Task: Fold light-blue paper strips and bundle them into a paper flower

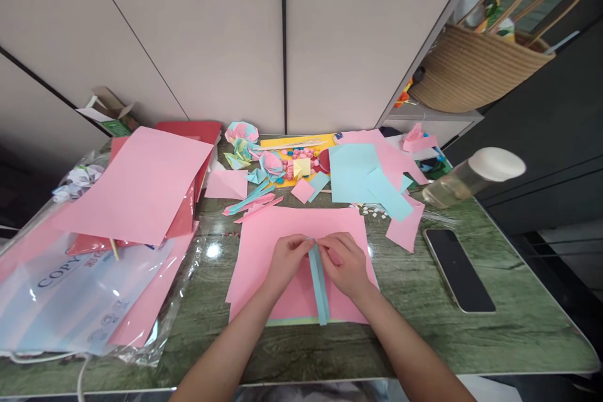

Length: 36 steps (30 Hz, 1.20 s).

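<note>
A narrow folded strip of light blue paper (319, 292) runs toward me over a stack of pink paper (259, 232). At the strip's far end my left hand (291, 259) pinches it between thumb and fingers. My right hand (345, 264) pinches the same end from the other side, and the fingertips of both hands nearly meet. The strip's near end lies free at the stack's front edge. Beyond the stack are folded blue and pink paper strips (252, 201), with a small pink paper square (303, 190) to their right.
Left, a plastic paper bag (94, 289) and pink sheets (141, 182) cover the table. Blue sheets (353, 169), pink beads (306, 154) and folded paper flowers (242, 132) lie at the back. A phone (459, 270) and a clear bottle (447, 185) are right.
</note>
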Motion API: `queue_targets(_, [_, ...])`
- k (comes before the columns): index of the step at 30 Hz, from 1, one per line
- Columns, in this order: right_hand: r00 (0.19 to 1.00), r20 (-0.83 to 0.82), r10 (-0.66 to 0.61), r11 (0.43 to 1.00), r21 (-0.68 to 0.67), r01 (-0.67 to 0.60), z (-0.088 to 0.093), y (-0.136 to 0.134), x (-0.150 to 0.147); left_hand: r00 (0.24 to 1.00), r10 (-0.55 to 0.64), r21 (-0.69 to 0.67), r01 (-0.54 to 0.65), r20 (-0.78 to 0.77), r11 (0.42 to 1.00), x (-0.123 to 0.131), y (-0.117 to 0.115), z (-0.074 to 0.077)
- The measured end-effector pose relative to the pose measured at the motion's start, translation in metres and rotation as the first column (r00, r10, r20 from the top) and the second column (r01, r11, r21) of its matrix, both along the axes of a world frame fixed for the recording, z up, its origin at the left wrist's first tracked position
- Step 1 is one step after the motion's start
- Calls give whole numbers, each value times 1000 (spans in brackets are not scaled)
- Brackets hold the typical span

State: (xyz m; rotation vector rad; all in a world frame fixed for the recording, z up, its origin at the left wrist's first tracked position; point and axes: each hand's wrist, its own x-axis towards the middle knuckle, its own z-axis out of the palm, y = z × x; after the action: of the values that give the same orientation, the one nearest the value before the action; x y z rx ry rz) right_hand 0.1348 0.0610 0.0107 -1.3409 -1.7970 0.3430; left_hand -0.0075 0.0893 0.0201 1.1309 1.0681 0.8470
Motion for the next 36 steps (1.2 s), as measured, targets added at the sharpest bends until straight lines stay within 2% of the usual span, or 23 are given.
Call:
queue_targets(6, [992,114,54,985,154,-71,-8,2,5,996,36,-55,-31,80,998,0,1,-1])
queue_targets(13, [971,224,84,971,202,-130,-14,4,11,999,33,-52,-31,40,998,-1,1,-2])
queue_targets(17, [982,157,105,980,149,-129,-10,3,10,1000,29,-29,-29,-2,999,-2,2,0])
queue_targets(22, [978,-203,35,990,-124,-61,3,2,0,998,42,4,-42,-43,999,-1,2,1])
queue_targets(25, [954,-300,9,977,-200,-72,7,3,-4,999,36,15,-35,-37,999,-1,1,-1])
queue_targets(28, [965,-264,8,979,-193,-60,5,3,-5,999,43,13,-42,-22,999,-1,1,-3])
queue_targets(36, [996,-67,65,997,-31,-67,-7,1,1,998,56,-4,-56,-33,998,1,1,-1])
